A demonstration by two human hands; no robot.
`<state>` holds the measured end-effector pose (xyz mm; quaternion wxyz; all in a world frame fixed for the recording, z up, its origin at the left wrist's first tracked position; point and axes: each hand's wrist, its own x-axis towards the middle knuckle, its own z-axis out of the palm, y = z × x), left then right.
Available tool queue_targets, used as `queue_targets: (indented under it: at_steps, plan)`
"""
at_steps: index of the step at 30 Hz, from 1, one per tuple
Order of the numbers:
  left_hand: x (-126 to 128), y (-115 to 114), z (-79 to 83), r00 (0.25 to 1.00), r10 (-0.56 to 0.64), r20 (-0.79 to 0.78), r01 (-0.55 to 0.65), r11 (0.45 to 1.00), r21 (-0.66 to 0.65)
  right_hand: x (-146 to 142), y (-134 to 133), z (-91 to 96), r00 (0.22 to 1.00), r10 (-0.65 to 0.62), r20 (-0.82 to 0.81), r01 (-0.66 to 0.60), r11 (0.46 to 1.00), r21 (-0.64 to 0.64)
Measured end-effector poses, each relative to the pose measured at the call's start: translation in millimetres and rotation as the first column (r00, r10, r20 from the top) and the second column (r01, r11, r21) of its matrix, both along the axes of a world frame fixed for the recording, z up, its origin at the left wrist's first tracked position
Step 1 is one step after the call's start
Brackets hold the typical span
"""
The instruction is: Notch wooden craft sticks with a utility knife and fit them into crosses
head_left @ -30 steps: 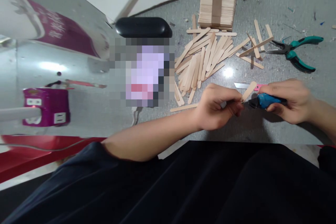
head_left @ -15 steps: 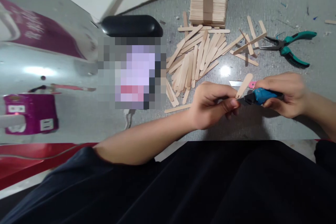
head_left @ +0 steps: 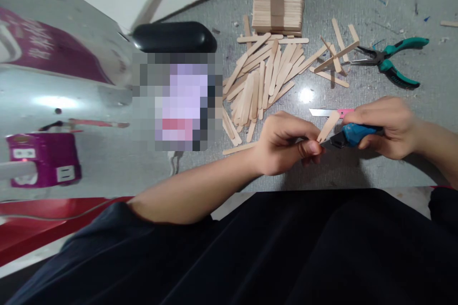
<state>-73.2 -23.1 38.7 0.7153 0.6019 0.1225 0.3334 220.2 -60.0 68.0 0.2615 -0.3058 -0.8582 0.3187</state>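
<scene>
Between the thumb and fingers of my left hand [head_left: 288, 145] a wooden craft stick [head_left: 329, 126] is pinched, its free end tilted up and to the right. My right hand [head_left: 390, 126] is closed round a blue utility knife [head_left: 354, 134]. The knife's dark blade [head_left: 328, 144] points left and meets the stick close to my left fingertips; how deep it sits cannot be made out. Just behind both hands lies a pink cutter [head_left: 341, 113] with a bare silver blade, partly hidden by my right hand.
Loose craft sticks [head_left: 263, 78] lie heaped beyond my left hand, with a banded stack [head_left: 295, 2] behind them. Green-handled pliers [head_left: 386, 59] rest near crossed sticks [head_left: 335, 59]. Leftward are a black case [head_left: 175, 36], a blurred-out screen [head_left: 186, 90] and a purple power adapter [head_left: 43, 159].
The stick in my left hand has tilted and its free end sits lower. The knife has shifted slightly left and stays against it. The whole view has moved a little.
</scene>
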Motion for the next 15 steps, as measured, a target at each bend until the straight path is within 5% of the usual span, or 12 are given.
queue_targets:
  at_steps: [15]
  plan:
    - [3.2,-4.5,-3.4,0.997,0.071,-0.041,-0.069,0.997,0.039,-0.3,-8.0,-7.3,0.995,-0.075,0.071,0.079,0.996,-0.050]
